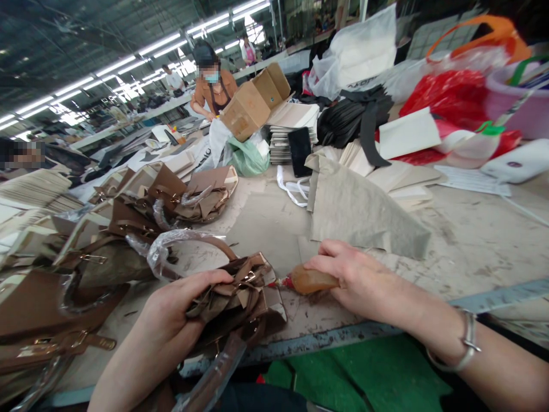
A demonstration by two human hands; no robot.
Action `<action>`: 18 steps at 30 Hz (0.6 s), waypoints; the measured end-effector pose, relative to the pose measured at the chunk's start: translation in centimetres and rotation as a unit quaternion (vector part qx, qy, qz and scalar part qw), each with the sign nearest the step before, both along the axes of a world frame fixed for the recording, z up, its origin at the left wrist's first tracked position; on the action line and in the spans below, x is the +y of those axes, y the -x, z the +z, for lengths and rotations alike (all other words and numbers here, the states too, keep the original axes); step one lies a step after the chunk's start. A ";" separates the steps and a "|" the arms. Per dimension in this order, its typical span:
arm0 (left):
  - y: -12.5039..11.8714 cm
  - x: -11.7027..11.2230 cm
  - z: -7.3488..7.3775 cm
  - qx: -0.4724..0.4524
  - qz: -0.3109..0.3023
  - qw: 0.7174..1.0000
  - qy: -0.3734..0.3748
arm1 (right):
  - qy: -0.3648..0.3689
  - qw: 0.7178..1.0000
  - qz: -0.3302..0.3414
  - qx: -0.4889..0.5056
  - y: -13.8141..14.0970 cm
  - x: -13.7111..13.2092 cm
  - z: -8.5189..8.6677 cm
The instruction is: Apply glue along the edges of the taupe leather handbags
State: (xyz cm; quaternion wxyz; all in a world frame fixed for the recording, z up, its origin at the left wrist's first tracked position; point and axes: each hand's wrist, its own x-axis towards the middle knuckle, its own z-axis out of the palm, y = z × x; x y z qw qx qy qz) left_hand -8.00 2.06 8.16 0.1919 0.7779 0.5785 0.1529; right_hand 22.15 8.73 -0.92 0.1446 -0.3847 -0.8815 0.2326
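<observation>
A brown handbag (pixel 240 297) with metal buckles and plastic-wrapped handles lies at the table's near edge. My left hand (pixel 171 312) is closed around its gathered fabric, thumb on top. In my right hand (pixel 349 277) is an amber squeeze bottle (pixel 312 279) with a red tip, which looks like a glue bottle. Its nozzle points left and meets the pale edge of the bag, though contact is hard to make out. Just beyond my right hand lies a grey-beige cloth (pixel 360 209).
Several similar brown bags (pixel 128 229) crowd the left side. Behind are a phone (pixel 299 151), stacked panels (pixel 291 129), a cardboard box (pixel 257 103), black strips (pixel 355 117) and a purple tub (pixel 514 103). A masked co-worker (pixel 212 86) stands across the table.
</observation>
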 end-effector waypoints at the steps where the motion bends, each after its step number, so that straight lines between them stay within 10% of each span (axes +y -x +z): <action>1: -0.1 0.0 0.0 0.002 0.001 1.000 0.001 | -0.005 1.000 -0.005 0.004 0.0 0.1 -0.1; 18: -0.4 0.0 0.2 0.022 0.002 0.999 -0.023 | 0.007 0.999 -0.032 -0.002 -0.1 0.3 -0.6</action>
